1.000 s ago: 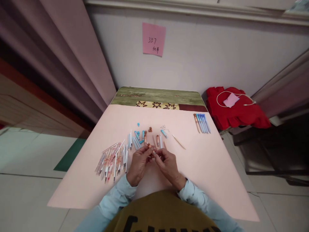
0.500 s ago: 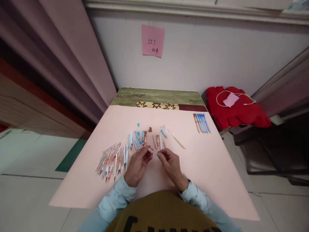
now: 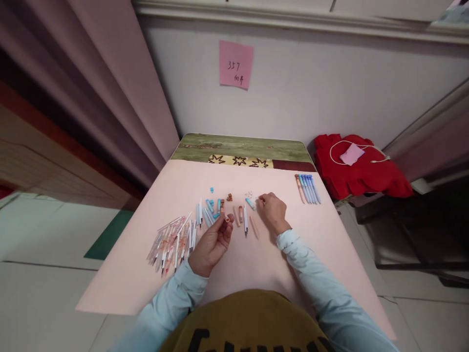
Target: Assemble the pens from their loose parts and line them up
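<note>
My left hand (image 3: 213,242) is curled, palm up, pinching a small brown pen part (image 3: 227,219) between thumb and fingertips. My right hand (image 3: 271,211) is stretched forward over the pink table sheet (image 3: 293,254), fingers bent down on tiny pale bits (image 3: 250,194) beside a short blue piece (image 3: 249,203). Whether it grips one I cannot make out. Between my hands lie loose blue and brown pen parts (image 3: 216,206) and a white refill (image 3: 245,223). A heap of refills (image 3: 172,240) lies left of my left hand.
A row of assembled pens (image 3: 308,187), mostly blue with one brown, lies at the table's far right. A red cloth (image 3: 361,168) with a white cable sits to the right. A pink note (image 3: 236,64) hangs on the wall. Curtains hang left.
My hands have come apart. The right hand has moved forward and right to the small bits, setting down a white refill. The left hand stays, still pinching the brown part.
</note>
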Motion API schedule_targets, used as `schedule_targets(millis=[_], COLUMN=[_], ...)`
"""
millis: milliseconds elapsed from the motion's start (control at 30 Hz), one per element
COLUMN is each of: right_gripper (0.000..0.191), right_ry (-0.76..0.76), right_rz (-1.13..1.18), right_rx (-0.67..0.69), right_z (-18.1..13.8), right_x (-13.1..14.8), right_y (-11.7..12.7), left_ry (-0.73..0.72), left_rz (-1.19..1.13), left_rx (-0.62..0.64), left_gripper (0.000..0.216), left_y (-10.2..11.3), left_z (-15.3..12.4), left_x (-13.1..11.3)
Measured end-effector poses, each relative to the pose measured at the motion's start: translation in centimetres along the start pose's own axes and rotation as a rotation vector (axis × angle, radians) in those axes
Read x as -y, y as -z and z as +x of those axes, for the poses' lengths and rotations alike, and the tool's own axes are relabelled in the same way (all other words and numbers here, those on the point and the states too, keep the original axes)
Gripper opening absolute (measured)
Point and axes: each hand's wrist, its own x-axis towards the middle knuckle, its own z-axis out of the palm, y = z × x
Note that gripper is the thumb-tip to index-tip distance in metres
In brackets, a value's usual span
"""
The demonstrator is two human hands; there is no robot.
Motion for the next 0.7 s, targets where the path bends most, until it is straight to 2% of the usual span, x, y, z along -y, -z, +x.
schedule_targets(millis=[267,433,567,700], right_gripper=[0.032,0.030,0.026,0.018], right_ry=[0.050,0.041,0.008,-0.051], right_rz=[-0.096,-0.124,-0.043,0.142], right_rx=[-0.010,-0.020,-0.068,-0.105], right_z=[0.2,0.6,-0.5,-2.4], right_x=[0.5,0.7,0.6,0.2], right_y=[-1.7,-2.0,-1.2,0.1], left_ry=[0.114,0.103,0.042,-0.003], left_rz=[-0.167,-0.178,-0.138,-0.094], left_rx=[0.020,0.012,0.004,-0.011], left_gripper=[0.020,0.021,0.018,0.017], left_y=[-1.0,-1.1,-0.7,-0.4], left_z=[-1.1,-1.2,-0.7,0.0], left_x=[-0.7,-0.7,-0.7,-0.2])
